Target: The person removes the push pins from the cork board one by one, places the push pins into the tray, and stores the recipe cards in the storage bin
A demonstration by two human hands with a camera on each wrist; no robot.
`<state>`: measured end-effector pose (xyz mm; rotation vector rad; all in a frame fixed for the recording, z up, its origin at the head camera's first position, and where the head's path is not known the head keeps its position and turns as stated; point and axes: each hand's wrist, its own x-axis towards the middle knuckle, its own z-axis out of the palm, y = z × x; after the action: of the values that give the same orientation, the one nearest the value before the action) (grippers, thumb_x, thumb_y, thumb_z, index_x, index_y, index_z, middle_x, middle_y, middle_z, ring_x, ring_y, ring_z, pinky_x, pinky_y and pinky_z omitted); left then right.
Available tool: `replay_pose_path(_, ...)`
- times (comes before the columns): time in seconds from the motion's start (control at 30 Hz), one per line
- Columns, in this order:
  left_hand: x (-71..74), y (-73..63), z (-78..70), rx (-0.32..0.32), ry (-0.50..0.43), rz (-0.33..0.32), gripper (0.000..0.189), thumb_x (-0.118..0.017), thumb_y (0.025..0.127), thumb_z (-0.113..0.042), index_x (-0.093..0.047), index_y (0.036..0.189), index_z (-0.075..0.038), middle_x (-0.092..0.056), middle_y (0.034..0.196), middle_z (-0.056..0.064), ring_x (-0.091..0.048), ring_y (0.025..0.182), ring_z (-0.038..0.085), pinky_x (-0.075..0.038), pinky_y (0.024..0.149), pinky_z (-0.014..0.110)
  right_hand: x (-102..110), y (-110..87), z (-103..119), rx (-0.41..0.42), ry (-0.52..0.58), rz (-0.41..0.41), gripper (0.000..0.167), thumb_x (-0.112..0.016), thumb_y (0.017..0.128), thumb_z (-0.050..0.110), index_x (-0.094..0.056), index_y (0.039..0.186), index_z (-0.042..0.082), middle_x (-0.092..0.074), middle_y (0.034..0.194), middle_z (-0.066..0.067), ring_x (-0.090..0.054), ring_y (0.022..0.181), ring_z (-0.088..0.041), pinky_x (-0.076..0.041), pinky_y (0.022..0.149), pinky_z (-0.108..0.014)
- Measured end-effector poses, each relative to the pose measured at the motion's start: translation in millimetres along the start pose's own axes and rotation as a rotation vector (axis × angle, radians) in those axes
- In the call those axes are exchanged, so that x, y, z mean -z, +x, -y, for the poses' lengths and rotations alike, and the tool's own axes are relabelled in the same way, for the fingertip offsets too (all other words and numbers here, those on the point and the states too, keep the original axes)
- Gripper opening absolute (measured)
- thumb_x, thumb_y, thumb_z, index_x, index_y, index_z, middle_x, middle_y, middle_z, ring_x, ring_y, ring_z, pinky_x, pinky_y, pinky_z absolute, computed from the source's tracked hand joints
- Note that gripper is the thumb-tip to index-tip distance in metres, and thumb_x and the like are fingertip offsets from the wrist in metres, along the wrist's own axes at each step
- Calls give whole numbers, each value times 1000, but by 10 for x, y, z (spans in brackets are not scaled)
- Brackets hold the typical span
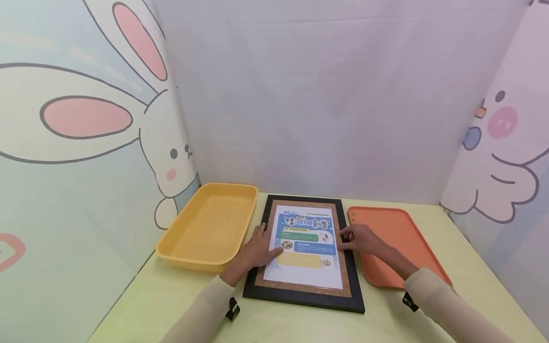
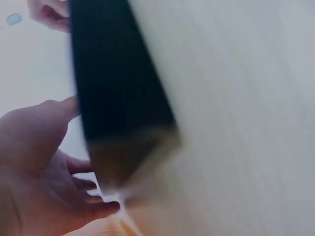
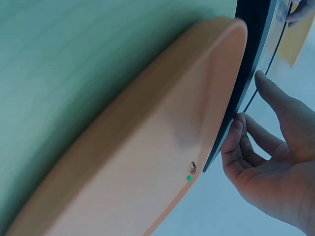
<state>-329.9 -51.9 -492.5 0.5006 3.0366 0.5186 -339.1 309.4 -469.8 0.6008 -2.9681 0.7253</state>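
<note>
A black picture frame [image 1: 303, 305] lies flat on the table. Within its border a brown board [image 1: 268, 282] carries a white printed sheet [image 1: 300, 276] with blue, green and yellow blocks. My left hand [image 1: 257, 248] rests on the left side, fingers spread and thumb over the sheet; in the left wrist view its fingers reach along the frame's dark edge [image 2: 120, 73]. On the right side, my right hand [image 1: 362, 239] touches the inner border, its fingers bent. The right wrist view has thumb and forefinger tips apart against the frame [image 3: 253, 44], nothing visible pinched between them.
A deep yellow tray [image 1: 208, 224] stands to the left of the frame. To the right lies a shallow orange tray [image 1: 399, 233], under my right forearm. The pale yellow-green table [image 1: 480, 290] meets a plain curtain [image 1: 313, 105] behind, with cartoon-printed sheets at both sides.
</note>
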Motion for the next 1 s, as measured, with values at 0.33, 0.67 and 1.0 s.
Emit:
replay_pose_path(0.33,31,57,-10,101,-377,-60,69,-83,90,-23,-53,143,8,-23,164,33,-30,150,49,-37,117,57,-70,-28,40,8,45,0,44,-90,83,23,-77,117,-3,-60,78,-3,-47,69,-14,-34,58,-25)
replay_pose_path(0.67,-12,48,-12,203,-611,-100,66,-82,86,-8,-52,144,6,-16,169,27,-22,153,49,-30,120,60,-101,-21,29,16,66,-11,40,-90,82,20,-78,115,-1,-63,81,-2,-50,74,-15,-36,59,-25)
replay_pose_path(1.0,18,38,-76,69,-578,-202,57,-69,93,-2,-49,145,9,-51,149,29,-44,144,44,-40,114,56,-127,-10,-8,15,65,-3,42,-90,82,22,-78,115,-1,-65,84,-2,-51,76,-16,-38,60,-25)
